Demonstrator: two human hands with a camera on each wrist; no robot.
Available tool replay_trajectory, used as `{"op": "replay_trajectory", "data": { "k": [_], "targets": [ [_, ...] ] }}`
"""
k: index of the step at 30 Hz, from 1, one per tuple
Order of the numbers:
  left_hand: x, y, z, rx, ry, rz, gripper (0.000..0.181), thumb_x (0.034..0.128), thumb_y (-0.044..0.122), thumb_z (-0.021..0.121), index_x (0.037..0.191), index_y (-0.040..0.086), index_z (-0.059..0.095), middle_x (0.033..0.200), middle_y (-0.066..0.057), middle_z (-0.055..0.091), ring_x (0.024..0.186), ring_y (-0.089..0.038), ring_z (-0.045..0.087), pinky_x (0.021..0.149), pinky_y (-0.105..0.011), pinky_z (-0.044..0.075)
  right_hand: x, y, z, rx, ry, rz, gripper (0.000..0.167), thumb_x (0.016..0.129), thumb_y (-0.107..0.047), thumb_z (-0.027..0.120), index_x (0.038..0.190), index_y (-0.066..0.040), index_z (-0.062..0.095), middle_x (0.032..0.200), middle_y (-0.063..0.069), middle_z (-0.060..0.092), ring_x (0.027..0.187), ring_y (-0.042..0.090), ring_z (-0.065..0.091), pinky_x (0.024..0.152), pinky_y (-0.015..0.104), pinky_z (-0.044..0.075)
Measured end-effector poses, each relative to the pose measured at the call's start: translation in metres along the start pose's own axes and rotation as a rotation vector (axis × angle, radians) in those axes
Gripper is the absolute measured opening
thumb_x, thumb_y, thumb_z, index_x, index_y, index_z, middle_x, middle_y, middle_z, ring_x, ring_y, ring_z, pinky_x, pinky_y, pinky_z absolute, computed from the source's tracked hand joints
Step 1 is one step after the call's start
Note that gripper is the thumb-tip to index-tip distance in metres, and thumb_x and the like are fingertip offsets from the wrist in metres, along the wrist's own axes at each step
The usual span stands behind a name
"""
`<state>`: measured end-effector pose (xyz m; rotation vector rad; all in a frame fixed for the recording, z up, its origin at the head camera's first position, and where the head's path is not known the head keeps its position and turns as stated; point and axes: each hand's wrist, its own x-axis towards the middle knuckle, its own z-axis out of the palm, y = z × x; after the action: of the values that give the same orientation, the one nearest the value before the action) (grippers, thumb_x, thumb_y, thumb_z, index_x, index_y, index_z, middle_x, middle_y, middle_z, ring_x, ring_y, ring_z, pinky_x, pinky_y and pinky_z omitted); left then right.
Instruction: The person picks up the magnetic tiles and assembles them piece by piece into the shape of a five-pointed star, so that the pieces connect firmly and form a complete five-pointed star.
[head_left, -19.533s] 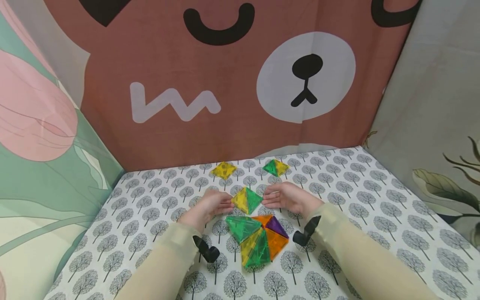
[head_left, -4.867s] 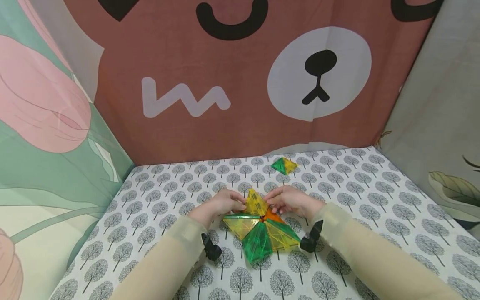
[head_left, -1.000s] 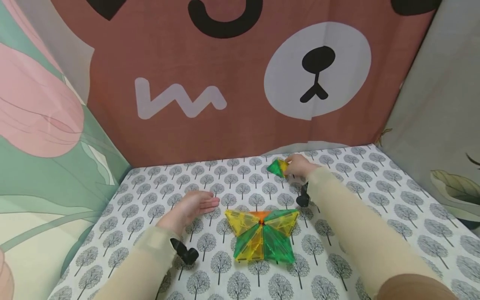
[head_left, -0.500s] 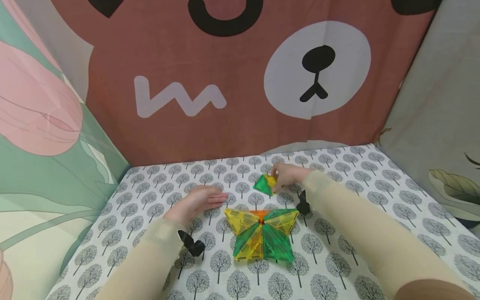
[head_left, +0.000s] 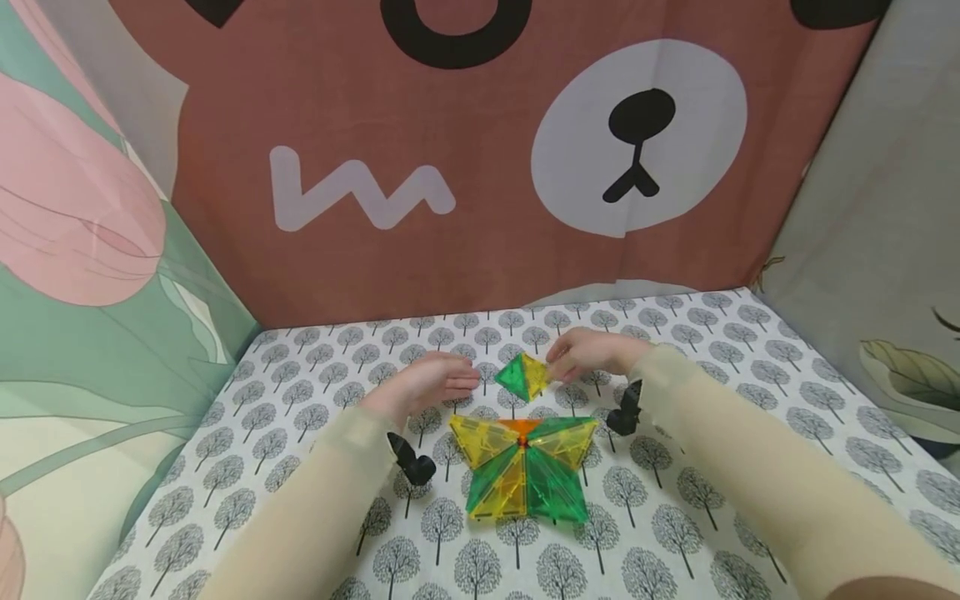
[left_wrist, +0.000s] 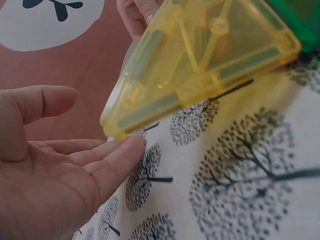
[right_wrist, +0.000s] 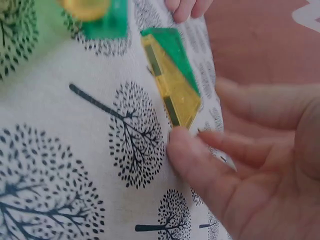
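Note:
A small pyramid [head_left: 523, 377] of translucent green and yellow magnetic tiles lies on the tree-print cloth. Right of it is my right hand [head_left: 594, 353], its fingertips at the yellow corner; in the right wrist view the fingers [right_wrist: 200, 160] look relaxed, with the thumb apart from the pyramid. To the pyramid's left, my left hand [head_left: 429, 383] is held with straight fingers and a gap to it. Nearer me sits a larger star-like assembly [head_left: 525, 471] of yellow, green and orange magnetic tiles. One yellow tile [left_wrist: 200, 55] of it looms close in the left wrist view, above the left fingertips.
The cloth-covered table [head_left: 300, 533] carries a print of dark trees. Behind it hangs a brown curtain [head_left: 360, 275] with a bear design. Printed fabric [head_left: 75, 333] closes the left side, and a grey curtain [head_left: 862, 233] the right.
The right hand has brought the small pyramid from the back toward the front left, and its grip has loosened. My left hand has moved forward and right. Earlier, separate pyramids joined the larger assembly.

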<state>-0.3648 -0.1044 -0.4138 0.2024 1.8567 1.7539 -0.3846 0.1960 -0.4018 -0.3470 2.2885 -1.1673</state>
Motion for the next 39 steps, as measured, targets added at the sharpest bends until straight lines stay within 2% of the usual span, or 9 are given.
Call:
{"op": "replay_trajectory", "data": {
  "k": [3,8,13,18,23,31,39],
  "targets": [
    [0.003,0.004,0.004,0.015,-0.002,-0.003,0.052,0.1032,0.009,0.045,0.145,-0.014,0.027,0.141,-0.032,0.044,0.129,-0.040,0.047,0.109,-0.044,0.040,-0.004,0.002,-0.002,0.070,-0.005,-0.010,0.046,0.097,-0.004,0.059,0.135,0.018,0.045,0.133,0.029,0.052,0.105,0.031,0.064,0.095,0.041,0.052],
    [0.004,0.010,0.013,0.060,0.002,-0.007,0.049,0.1025,0.009,0.046,0.143,-0.014,0.033,0.140,-0.032,0.046,0.128,-0.040,0.049,0.107,-0.043,0.042,-0.005,0.004,-0.002,0.202,-0.027,-0.042,0.046,0.097,0.003,0.055,0.135,0.022,0.039,0.128,0.033,0.054,0.110,0.035,0.063,0.099,0.042,0.049],
    [0.007,0.015,0.019,0.032,0.015,-0.021,0.047,0.1005,0.007,0.049,0.140,-0.016,0.037,0.138,-0.034,0.045,0.127,-0.042,0.049,0.107,-0.044,0.041,-0.007,0.005,0.001,0.334,-0.024,-0.051,0.044,0.097,0.005,0.053,0.134,0.022,0.039,0.128,0.034,0.052,0.113,0.038,0.061,0.101,0.042,0.048],
    [0.006,0.015,0.020,0.014,0.068,-0.062,0.045,0.0981,0.004,0.051,0.138,-0.014,0.041,0.133,-0.032,0.051,0.121,-0.041,0.054,0.104,-0.045,0.045,-0.010,0.008,0.004,0.492,-0.042,-0.048,0.040,0.097,0.007,0.050,0.131,0.023,0.035,0.131,0.038,0.044,0.116,0.045,0.056,0.102,0.046,0.046],
    [0.008,0.011,0.020,0.029,0.123,-0.118,0.035,0.0954,0.000,0.056,0.128,-0.012,0.051,0.122,-0.026,0.058,0.107,-0.035,0.063,0.094,-0.039,0.053,-0.012,0.008,0.006,0.506,-0.088,-0.052,0.039,0.100,0.003,0.047,0.131,0.025,0.037,0.128,0.039,0.050,0.116,0.046,0.056,0.102,0.048,0.046],
    [0.013,0.000,0.020,0.042,0.203,-0.127,0.029,0.0940,-0.004,0.060,0.122,-0.012,0.060,0.107,-0.020,0.064,0.082,-0.020,0.066,0.079,-0.027,0.058,-0.012,0.009,0.013,0.515,-0.120,-0.060,0.039,0.100,0.001,0.048,0.131,0.024,0.040,0.128,0.035,0.051,0.116,0.044,0.057,0.103,0.047,0.045],
    [0.010,-0.006,0.021,0.057,0.232,-0.125,0.026,0.0942,-0.005,0.060,0.120,-0.009,0.063,0.094,-0.020,0.069,0.074,-0.018,0.068,0.070,-0.025,0.058,-0.014,0.009,0.018,0.497,-0.135,-0.076,0.039,0.101,-0.001,0.047,0.133,0.022,0.041,0.127,0.035,0.054,0.117,0.044,0.056,0.103,0.048,0.045]
  ]
}}
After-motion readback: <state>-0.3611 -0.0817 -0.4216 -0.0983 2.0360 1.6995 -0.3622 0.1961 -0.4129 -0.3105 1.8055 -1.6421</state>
